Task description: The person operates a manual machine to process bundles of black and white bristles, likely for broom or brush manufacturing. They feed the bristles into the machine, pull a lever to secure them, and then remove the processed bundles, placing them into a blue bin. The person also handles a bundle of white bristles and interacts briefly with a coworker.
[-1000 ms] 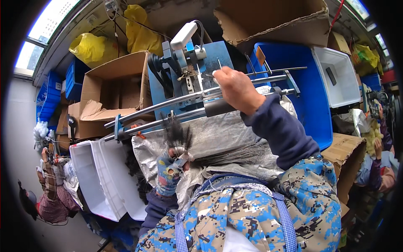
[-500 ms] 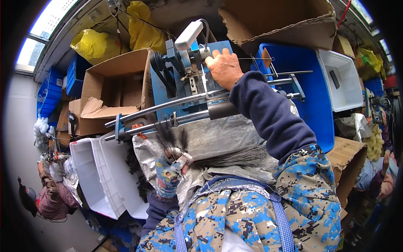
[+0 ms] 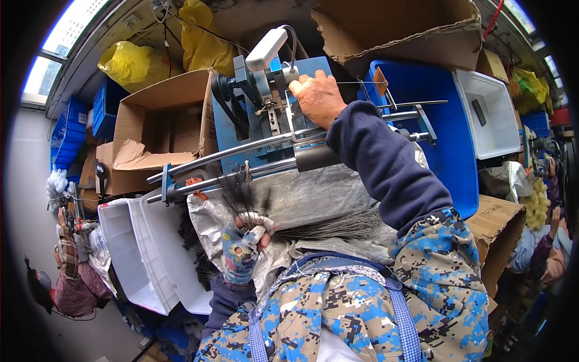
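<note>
My right hand (image 3: pixel 316 98) is closed at the head of a blue bench machine (image 3: pixel 265 105). A thin wire (image 3: pixel 362 82) runs out to the right from its fingers; the grip itself is partly hidden. Low in front of me, my left hand (image 3: pixel 252 231), in a patterned cuff with white wrapping on the fingers, is closed round several thin-stemmed brushes with dark bristles (image 3: pixel 239 196). Beside it, a bundle of thin wire stems (image 3: pixel 335 228) lies on a silvery sheet (image 3: pixel 295 196) over my lap.
Two steel rails (image 3: pixel 241 148) cross in front of the machine. An open cardboard box (image 3: pixel 129 130) and white bins (image 3: pixel 136 253) stand left; a blue bin (image 3: pixel 449 139) and white tray (image 3: pixel 491 117) stand right. Other people (image 3: pixel 75 271) work at both sides.
The view has shifted slightly. My right hand stays at the machine head, and the looped wire end is less distinct. My left hand keeps its grip. The person at left has moved an arm.
</note>
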Action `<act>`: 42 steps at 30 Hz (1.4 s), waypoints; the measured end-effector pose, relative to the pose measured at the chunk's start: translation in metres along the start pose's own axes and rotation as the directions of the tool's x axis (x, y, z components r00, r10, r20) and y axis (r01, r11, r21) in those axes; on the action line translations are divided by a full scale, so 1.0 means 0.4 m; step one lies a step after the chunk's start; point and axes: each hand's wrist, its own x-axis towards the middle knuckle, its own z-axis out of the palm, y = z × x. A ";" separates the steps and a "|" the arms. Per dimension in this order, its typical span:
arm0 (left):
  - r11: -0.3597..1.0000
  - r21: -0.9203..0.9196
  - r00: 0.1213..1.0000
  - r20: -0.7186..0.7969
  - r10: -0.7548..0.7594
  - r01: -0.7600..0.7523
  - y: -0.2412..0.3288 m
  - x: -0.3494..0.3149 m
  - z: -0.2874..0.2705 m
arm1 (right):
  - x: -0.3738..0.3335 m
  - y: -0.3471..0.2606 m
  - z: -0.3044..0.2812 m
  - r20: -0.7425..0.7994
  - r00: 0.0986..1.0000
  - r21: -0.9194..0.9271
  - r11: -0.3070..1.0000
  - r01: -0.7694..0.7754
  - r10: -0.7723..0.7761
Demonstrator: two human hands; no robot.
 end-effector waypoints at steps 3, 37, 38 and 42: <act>0.999 -0.021 0.997 0.066 0.049 -0.047 -0.002 0.002 -0.005 | 0.018 0.012 0.011 0.036 0.999 0.068 0.998 -0.015 0.013; 0.979 -0.116 0.985 0.023 0.172 -0.168 0.017 -0.038 -0.049 | -0.081 -0.028 -0.034 0.180 0.975 0.050 0.989 -0.142 0.130; 0.978 -0.124 0.986 -0.009 0.167 -0.166 0.015 -0.038 -0.055 | -0.090 -0.009 -0.055 0.156 0.981 -0.004 0.993 -0.114 0.114; 0.987 -0.139 0.996 -0.036 0.081 -0.085 0.002 -0.039 -0.044 | -0.095 0.089 -0.089 -0.145 0.987 -0.131 0.987 -0.094 0.075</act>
